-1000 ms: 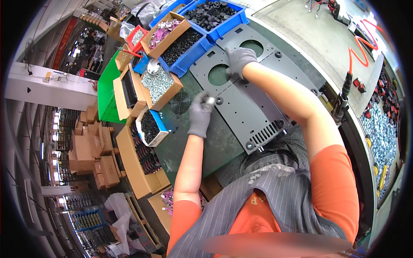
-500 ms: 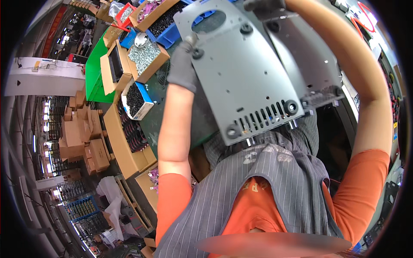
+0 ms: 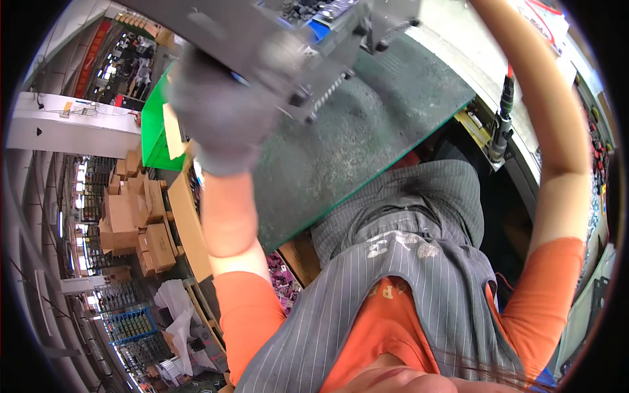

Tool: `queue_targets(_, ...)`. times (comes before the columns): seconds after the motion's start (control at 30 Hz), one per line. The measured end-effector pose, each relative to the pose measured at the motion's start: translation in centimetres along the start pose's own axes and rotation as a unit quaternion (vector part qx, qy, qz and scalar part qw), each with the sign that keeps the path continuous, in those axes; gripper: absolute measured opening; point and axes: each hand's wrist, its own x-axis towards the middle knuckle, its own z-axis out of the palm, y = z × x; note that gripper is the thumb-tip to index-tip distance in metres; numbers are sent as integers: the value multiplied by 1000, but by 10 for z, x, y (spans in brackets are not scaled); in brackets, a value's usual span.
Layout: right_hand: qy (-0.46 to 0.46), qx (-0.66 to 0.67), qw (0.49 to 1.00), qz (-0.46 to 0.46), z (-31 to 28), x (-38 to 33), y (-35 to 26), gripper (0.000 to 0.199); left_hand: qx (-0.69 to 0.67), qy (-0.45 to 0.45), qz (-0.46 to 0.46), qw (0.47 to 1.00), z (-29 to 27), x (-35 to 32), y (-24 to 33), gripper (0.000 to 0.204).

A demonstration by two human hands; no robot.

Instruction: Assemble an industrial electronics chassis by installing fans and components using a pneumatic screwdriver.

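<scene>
Grey metal housing plates (image 3: 229, 29) are lifted high at the far left, cut off by the upper edge and smeared by motion. Slots and round black feet show along the edge of one part (image 3: 308, 69). My left hand (image 3: 223, 111), in a dark grey glove, is closed on the plates' near side. Its fingers are blurred and partly hidden behind the metal. The right forearm (image 3: 544, 85) stretches up past the upper edge, so my right hand is out of sight.
A dark green work mat (image 3: 321, 164) covers the table before me. A power screwdriver (image 3: 501, 134) hangs by the right table edge. At the left are a green bin (image 3: 155, 128) and stacked cardboard boxes (image 3: 121, 219). Small dark parts (image 3: 298, 10) lie at the far side.
The metal plates have swung up and to the left, away from above my lap, with my left hand on them. The right hand has passed out beyond the upper edge.
</scene>
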Motion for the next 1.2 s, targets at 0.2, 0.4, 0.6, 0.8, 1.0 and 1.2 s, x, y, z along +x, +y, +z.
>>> queue_targets(0.2,-54,117,981,144,8,-119,10,102,-5,-150,-3,989,-4,-85,9,23)
queue_targets(0.4,-116,-31,985,126,-18,-177,7,92,-142,41,-388,910,-30,-124,12,37)
queue_targets(0.6,-212,-101,948,215,-39,-261,18,92,-160,-69,-521,835,-23,-198,-21,38)
queue_targets(0.8,-297,-194,904,238,-52,-260,17,54,-16,-186,-393,900,9,-219,25,42)
queue_targets(1.0,-405,11,862,305,-31,-251,35,31,50,-229,-337,912,24,-243,25,41)
queue_targets(1.2,-382,18,862,334,18,-245,31,20,72,-243,-305,918,45,-236,16,34)
